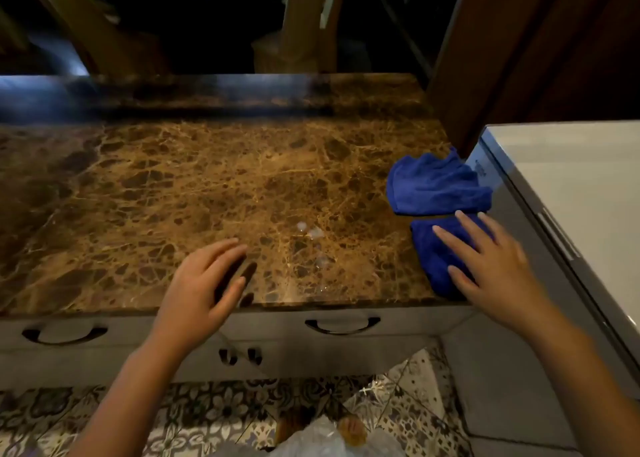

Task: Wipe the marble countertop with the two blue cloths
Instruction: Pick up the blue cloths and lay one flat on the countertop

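- The right hand (491,266) lies flat, palm down, with fingers spread, on the nearer blue cloth (438,259); the fingers are stretched out over the fabric, not curled round it, so nothing is gripped.
- The left hand (201,283) is open and empty, fingers loosely extended and close together, over the front edge of the countertop; its dark reflection shows in the polished stone just beside the fingertips. Whether it touches the surface cannot be told.
- The nearer blue cloth sits bunched at the front right corner of the marble countertop (207,186), close to the front edge.
- The second blue cloth (436,184) lies crumpled just behind the first, against the right edge of the countertop, with a narrow strip of stone showing between the two. No hand is on it.
- A few small pale wet spots (313,233) sit on the brown, veined marble between the two hands.
- To the right, a white appliance (571,186) with a grey side stands just beside the countertop, and the far cloth's right end meets it.
- Below the counter edge are pale drawers with dark curved handles (343,325), and under them a patterned tile floor (207,415).
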Demonstrator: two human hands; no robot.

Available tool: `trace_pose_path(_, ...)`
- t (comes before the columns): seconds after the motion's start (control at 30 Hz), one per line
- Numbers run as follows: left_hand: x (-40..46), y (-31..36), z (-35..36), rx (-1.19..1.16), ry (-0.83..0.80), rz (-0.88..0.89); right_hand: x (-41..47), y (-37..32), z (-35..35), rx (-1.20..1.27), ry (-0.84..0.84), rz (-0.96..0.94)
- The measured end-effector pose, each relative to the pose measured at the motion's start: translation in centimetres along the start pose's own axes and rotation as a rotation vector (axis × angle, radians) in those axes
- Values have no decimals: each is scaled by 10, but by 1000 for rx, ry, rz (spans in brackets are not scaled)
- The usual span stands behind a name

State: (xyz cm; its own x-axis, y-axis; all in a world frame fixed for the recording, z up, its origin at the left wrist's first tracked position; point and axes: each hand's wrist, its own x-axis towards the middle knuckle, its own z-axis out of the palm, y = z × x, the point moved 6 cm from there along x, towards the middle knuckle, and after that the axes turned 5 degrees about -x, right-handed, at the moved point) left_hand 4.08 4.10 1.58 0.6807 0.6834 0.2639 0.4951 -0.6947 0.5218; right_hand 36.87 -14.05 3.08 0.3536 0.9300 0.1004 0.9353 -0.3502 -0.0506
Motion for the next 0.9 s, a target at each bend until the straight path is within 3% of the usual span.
trace_pose_path(0.13, 21, -42, 10, 220, -178, -227, 7, 29, 25, -27, -443, 42)
trace_pose_path(0.2, 23, -58, 14, 287, -199, -291, 8, 30, 29, 21, -488, 15)
trace_pose_path(0.33, 22, -69, 17, 338, -180, -316, 7, 30, 22, 2, -358, 9)
trace_pose_path(0.5, 22, -72, 19, 346, -153, -309, -4, 11, 13, 110, 14, -22)
trace_pose_path(0.73, 22, -71, 19, 345, -154, -322, 40, -24, -24, 638, 165, 6)
trace_pose_path(0.9, 21, -70, 19, 356, -160, -332, 127, -82, -16, 537, 172, -96)
